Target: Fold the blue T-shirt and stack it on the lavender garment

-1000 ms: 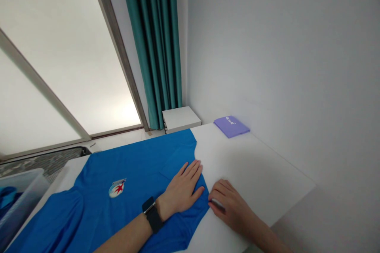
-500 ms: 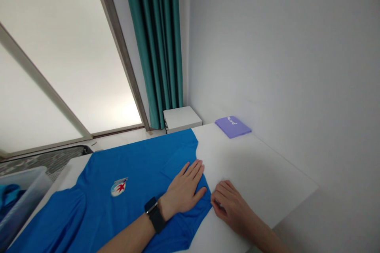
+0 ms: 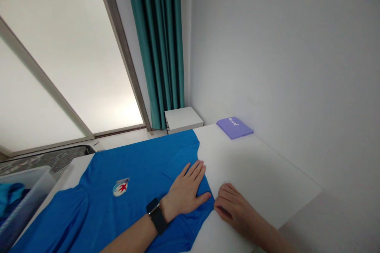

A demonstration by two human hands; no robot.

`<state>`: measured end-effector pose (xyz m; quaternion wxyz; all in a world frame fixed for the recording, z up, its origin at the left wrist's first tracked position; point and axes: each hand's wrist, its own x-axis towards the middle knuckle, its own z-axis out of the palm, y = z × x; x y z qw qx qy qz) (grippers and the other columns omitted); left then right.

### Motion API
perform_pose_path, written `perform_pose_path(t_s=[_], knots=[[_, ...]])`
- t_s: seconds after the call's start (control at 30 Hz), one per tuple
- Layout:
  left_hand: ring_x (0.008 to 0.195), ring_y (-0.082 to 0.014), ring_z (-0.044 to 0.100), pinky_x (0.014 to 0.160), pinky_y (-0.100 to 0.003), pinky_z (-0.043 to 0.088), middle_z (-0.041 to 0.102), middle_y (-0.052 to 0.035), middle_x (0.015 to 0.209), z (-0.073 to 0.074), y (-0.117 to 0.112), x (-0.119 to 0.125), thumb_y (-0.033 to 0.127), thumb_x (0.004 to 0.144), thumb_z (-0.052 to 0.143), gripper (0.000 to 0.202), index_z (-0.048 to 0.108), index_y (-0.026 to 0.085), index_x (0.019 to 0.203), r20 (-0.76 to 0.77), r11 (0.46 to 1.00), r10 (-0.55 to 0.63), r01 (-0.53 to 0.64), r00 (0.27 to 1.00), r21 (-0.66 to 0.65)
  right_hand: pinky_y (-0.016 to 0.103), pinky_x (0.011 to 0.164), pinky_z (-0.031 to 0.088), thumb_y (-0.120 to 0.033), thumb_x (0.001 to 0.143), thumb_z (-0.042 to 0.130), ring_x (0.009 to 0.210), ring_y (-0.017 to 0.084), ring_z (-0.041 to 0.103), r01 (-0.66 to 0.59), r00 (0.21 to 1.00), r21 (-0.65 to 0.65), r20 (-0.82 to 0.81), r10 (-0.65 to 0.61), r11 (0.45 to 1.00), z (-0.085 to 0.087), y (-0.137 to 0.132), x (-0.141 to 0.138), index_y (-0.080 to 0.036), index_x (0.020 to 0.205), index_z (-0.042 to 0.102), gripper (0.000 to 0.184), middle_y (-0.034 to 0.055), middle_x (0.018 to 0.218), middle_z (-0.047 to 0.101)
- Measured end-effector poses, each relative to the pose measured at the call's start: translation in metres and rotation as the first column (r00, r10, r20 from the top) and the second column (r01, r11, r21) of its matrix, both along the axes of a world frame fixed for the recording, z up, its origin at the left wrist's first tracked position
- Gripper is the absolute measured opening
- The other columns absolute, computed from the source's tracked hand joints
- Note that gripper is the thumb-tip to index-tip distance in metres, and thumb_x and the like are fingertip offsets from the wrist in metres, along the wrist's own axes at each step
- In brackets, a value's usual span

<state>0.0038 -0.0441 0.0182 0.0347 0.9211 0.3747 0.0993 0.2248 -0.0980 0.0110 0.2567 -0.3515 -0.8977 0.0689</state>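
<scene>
A blue T-shirt (image 3: 139, 166) lies spread on the white table, with a small red and white printed emblem (image 3: 121, 187) on it. My left hand (image 3: 187, 189) rests flat on the shirt near its right side, fingers stretched and thumb out. A dark watch (image 3: 157, 216) is strapped on that wrist. Just to the right, my right hand (image 3: 234, 207) has its fingers pinched together at a pointed corner of the shirt's edge. Part of the shirt is hidden under my left hand and forearm.
A folded purple cloth (image 3: 234, 128) with white lettering sits at the table's (image 3: 267, 174) far edge by the wall. At the left stands a clear plastic bin (image 3: 38, 189) with blue clothing inside. Beyond the table are a white cabinet (image 3: 183, 118) and a green curtain (image 3: 162, 47).
The view has shifted slightly. My left thumb has moved a little toward the pinched corner, while my right hand stays at the shirt's edge. The shirt lies nearly the same.
</scene>
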Motion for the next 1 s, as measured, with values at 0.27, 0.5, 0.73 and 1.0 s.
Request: perform_pose_path(t_s=[0.27,0.5,0.73,1.0], knots=[[0.148,-0.0274,0.017,0.121,-0.046,0.012,0.018,-0.0109,0.161,0.009,-0.029,0.002,0.058,0.095,0.038,0.076,0.017,0.016,0.155,-0.002,1.000,-0.003,0.003,1.000,-0.017,0.031,0.078,0.041,-0.012,0.091,0.055,0.079,0.017,0.050,-0.001,1.000,-0.017,-0.025,0.001,1.000,0.003,-0.004,0.003,-0.019,0.079,0.061,0.016,0.0019,0.075,0.059],[0.149,-0.0270,0.015,0.121,-0.046,0.014,0.018,-0.0109,0.161,0.009,-0.038,0.000,0.059,0.096,0.038,0.076,0.016,0.017,0.155,-0.006,0.998,0.008,-0.008,1.000,-0.061,0.031,0.075,0.040,-0.009,0.089,0.052,0.078,0.018,0.049,0.011,1.000,-0.009,-0.018,-0.011,1.000,0.010,-0.007,0.002,-0.019,0.077,0.061,0.018,0.0024,0.073,0.058],[0.148,-0.0294,0.015,0.120,-0.050,0.015,0.015,-0.0104,0.161,0.018,-0.048,-0.011,0.058,0.093,0.045,0.080,0.016,0.019,0.156,-0.033,0.995,0.012,-0.015,0.999,-0.096,0.032,0.077,0.040,-0.010,0.089,0.051,0.078,0.018,0.049,0.011,1.000,-0.014,-0.028,-0.011,1.000,0.011,-0.007,0.002,-0.020,0.079,0.063,0.018,0.0024,0.073,0.058],[0.149,-0.0270,0.014,0.121,-0.050,0.017,0.007,-0.0065,0.162,0.022,-0.064,-0.025,0.050,0.096,0.045,0.075,0.009,0.025,0.156,-0.040,0.991,-0.048,0.042,0.998,-0.125,0.032,0.076,0.041,-0.011,0.090,0.050,0.078,0.018,0.049,0.009,1.000,-0.014,-0.003,-0.009,1.000,0.011,-0.007,0.003,-0.019,0.078,0.062,0.020,0.0028,0.072,0.057]])
